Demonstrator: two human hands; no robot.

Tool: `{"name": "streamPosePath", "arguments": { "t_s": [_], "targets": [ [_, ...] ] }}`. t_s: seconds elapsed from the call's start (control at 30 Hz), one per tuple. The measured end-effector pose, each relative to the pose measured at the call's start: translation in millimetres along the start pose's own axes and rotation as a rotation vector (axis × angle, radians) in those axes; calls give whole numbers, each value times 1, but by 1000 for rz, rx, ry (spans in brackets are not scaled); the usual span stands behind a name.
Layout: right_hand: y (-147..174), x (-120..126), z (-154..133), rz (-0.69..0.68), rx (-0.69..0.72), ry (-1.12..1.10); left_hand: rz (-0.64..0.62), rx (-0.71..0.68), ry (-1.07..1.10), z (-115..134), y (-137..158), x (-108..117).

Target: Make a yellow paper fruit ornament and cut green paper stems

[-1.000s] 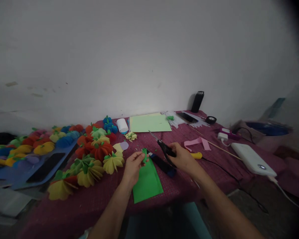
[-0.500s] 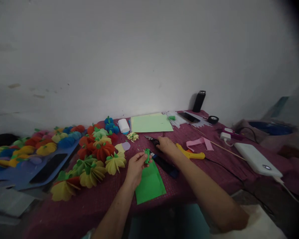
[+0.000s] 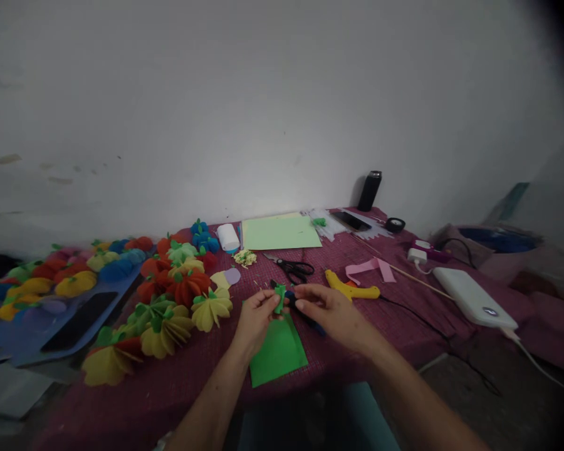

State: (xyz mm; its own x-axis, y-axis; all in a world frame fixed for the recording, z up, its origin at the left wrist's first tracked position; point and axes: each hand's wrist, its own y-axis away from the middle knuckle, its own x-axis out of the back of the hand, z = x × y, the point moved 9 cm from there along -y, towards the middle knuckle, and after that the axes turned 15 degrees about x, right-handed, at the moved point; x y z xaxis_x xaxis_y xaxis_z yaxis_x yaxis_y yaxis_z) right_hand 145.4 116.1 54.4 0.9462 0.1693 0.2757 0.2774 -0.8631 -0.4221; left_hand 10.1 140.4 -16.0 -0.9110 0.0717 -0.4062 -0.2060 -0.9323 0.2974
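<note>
Pinched between the thumb and fingers of my left hand (image 3: 258,311) is a small folded piece of green paper (image 3: 281,297). Close to its right side is my right hand (image 3: 331,310), fingers bent and apart from the thumb, with nothing visible in it. Green paper sheets (image 3: 277,357) lie on the cloth below my hands. Partly hidden behind my right hand is a dark blue tool (image 3: 316,326) whose kind I cannot make out. Black-handled scissors (image 3: 297,269) rest just beyond my hands, and a yellow glue gun (image 3: 352,288) lies to the right.
Paper pumpkins (image 3: 188,285) in several colours crowd the left side. Pale green sheets (image 3: 282,233) lie by the wall, near a small heap of paper scraps (image 3: 245,257). On the right are a pink strip (image 3: 371,269), a white power bank (image 3: 472,297) and cables; a black bottle (image 3: 370,191) stands behind.
My right hand has let go of the scissors and come back towards my left hand. The scissors now lie on the cloth. My left hand still holds the green paper piece.
</note>
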Motion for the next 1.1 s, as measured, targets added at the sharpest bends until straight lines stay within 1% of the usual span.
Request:
{"name": "streamPosePath", "arguments": {
  "t_s": [0.07,0.13,0.23,0.37,0.5,0.63,0.8,1.1],
  "targets": [
    [17,0,7,156,-35,-141,-29,13,-19,-2,2,-5],
    [27,-1,17,289,-81,-216,-52,22,-41,-3,3,-9],
    [32,-8,31,392,-141,-315,-79,27,-66,-4,4,-13],
    [29,-16,40,418,-159,-413,-100,32,-97,-7,4,-16],
    [27,-19,45,411,-151,-424,-111,42,-139,-11,3,-18],
    [27,-17,49,451,-132,-397,-110,53,-183,-14,3,-20],
    [30,-13,57,502,-149,-382,-107,56,-241,-16,2,-20],
    [29,-14,65,556,-192,-481,-87,46,-286,-13,2,-22]
  ]
}}
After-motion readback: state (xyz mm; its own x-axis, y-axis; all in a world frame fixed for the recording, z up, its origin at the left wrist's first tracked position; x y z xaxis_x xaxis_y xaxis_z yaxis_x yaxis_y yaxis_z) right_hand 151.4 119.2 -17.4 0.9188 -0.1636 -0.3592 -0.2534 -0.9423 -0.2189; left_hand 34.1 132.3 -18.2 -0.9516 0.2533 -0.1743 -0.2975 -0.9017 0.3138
